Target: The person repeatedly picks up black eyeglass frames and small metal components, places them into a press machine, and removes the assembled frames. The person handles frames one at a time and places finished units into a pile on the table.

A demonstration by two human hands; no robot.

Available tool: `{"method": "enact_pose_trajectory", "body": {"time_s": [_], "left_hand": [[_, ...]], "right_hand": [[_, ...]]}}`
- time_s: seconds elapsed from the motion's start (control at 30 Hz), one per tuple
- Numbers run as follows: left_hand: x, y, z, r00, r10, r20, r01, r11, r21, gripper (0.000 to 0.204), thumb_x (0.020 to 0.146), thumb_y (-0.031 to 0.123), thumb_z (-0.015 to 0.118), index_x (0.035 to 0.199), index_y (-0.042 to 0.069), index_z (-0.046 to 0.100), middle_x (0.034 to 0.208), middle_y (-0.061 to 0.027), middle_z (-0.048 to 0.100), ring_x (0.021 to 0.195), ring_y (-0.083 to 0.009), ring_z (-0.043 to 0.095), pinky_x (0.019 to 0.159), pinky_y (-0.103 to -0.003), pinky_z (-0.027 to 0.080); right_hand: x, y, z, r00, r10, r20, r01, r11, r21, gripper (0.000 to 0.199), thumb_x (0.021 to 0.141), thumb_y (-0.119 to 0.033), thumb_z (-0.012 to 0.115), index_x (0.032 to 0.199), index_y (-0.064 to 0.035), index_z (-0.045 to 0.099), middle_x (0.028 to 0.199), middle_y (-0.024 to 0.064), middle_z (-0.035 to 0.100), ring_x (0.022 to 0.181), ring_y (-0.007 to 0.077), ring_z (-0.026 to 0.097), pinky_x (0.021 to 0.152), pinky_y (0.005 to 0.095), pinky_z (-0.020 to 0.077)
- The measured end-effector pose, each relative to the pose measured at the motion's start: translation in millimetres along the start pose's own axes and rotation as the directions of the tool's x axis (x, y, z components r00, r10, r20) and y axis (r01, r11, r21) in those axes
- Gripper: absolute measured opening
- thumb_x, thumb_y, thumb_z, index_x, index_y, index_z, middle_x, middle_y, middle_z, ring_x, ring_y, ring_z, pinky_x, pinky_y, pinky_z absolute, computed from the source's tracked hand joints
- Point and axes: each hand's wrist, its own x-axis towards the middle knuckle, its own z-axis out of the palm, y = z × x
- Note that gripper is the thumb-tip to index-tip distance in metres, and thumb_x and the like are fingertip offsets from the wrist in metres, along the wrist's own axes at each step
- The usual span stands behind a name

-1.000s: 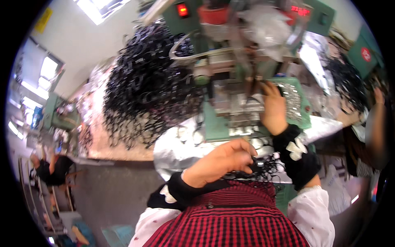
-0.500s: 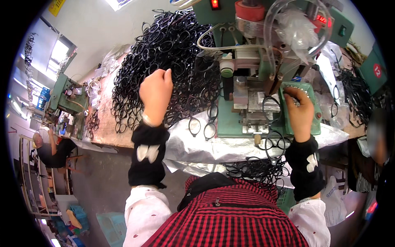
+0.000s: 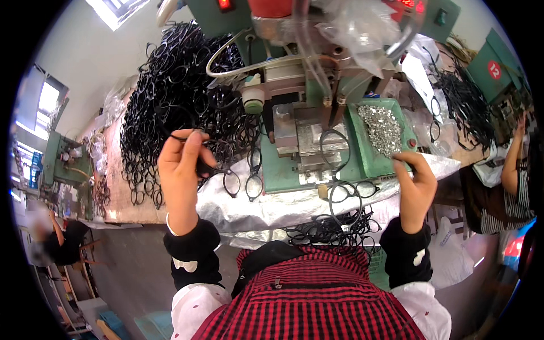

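My left hand [image 3: 182,164] pinches a black eyeglass frame [image 3: 177,137] at the front of a large heap of such frames [image 3: 170,73]. Much of the held frame blends into the dark heap behind it. My right hand [image 3: 417,187] hovers at the near right corner of a green tray [image 3: 371,165], thumb and fingertips drawn together. Whatever is between them is too small to make out. Small silvery metal pieces [image 3: 381,129] fill the tray's far part. Another eyeglass frame [image 3: 350,148] hangs at the metal fixture of a green bench machine [image 3: 286,177], its second rim over the table edge.
More black frames [image 3: 334,229] are bunched below the table edge, by my apron. Silvery sheeting [image 3: 221,212] covers the table front. A clear hose and plastic bag [image 3: 362,34] hang over the machine. Other people sit at far left and far right [image 3: 513,164].
My left hand has come down and nearer from the heap, now with an eyeglass frame in it. My right hand has drawn back out of the tray. The view has shifted to the right.
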Motion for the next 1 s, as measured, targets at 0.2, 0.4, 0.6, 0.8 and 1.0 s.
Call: {"method": "enact_pose_trajectory", "body": {"time_s": [0.2, 0.4, 0.6, 0.8, 1.0], "left_hand": [[-6.6, -20.3, 37.5, 0.994, -0.042, 0.099, 0.051, 0.995, -0.091, 0.021, 0.106, 0.022, 0.051, 0.102, 0.005, 0.061, 0.068, 0.001, 0.059, 0.056, -0.0036, 0.047, 0.052, -0.019, 0.036], [-43.3, -49.1, 30.1, 0.99, -0.094, -0.107, 0.071, 0.978, -0.196, 0.023, 0.107, 0.024, 0.048, 0.103, 0.005, 0.06, 0.069, 0.0004, 0.056, 0.058, -0.005, 0.045, 0.053, -0.02, 0.034], [-22.9, 40.0, 62.2, 0.813, 0.572, -0.112, -0.579, 0.771, -0.264, 0.019, 0.105, 0.013, 0.048, 0.116, 0.0, 0.056, 0.079, -0.008, 0.065, 0.068, -0.014, 0.06, 0.063, -0.025, 0.048], [5.6, 78.1, 81.4, 0.827, 0.557, -0.076, -0.561, 0.825, -0.063, 0.017, 0.104, 0.012, 0.051, 0.112, 0.0, 0.058, 0.076, -0.0058, 0.068, 0.065, -0.008, 0.059, 0.058, -0.02, 0.042], [-58.6, 60.6, 80.0, 0.733, -0.101, 0.673, 0.426, 0.839, -0.339, 0.026, 0.104, 0.019, 0.049, 0.116, -0.004, 0.051, 0.097, -0.0149, 0.064, 0.057, -0.0179, 0.06, 0.054, -0.027, 0.049]], "right_hand": [[59.5, -31.8, 95.9, 0.994, -0.016, 0.112, -0.031, 0.911, 0.411, 0.035, 0.076, -0.002, 0.072, 0.109, 0.0028, 0.062, 0.088, 0.0055, 0.064, 0.086, 0.0138, 0.061, 0.082, 0.0267, 0.0479], [42.0, -35.3, 100.9, 0.986, 0.095, 0.136, -0.157, 0.791, 0.591, 0.043, 0.08, 0.003, 0.068, 0.121, 0.0051, 0.054, 0.089, 0.0012, 0.061, 0.083, 0.0094, 0.058, 0.081, 0.0224, 0.0457], [40.9, -55.6, 100.2, 0.961, 0.147, 0.233, -0.27, 0.675, 0.687, 0.047, 0.083, 0.003, 0.068, 0.126, 0.0059, 0.051, 0.086, 0.0014, 0.063, 0.083, 0.0079, 0.059, 0.078, 0.022, 0.0461], [33.9, -81.5, 92.9, 0.955, 0.175, 0.24, -0.293, 0.691, 0.661, 0.05, 0.084, 0.004, 0.064, 0.131, 0.0058, 0.049, 0.107, 0.0092, 0.068, 0.101, 0.0121, 0.061, 0.092, 0.0272, 0.0455], [60.5, -25.9, 77.2, 0.978, -0.193, 0.084, 0.194, 0.981, -0.003, 0.042, 0.077, -0.003, 0.069, 0.119, -0.0006, 0.063, 0.119, 0.0169, 0.065, 0.118, 0.0291, 0.059, 0.1, 0.0408, 0.0453]]}}
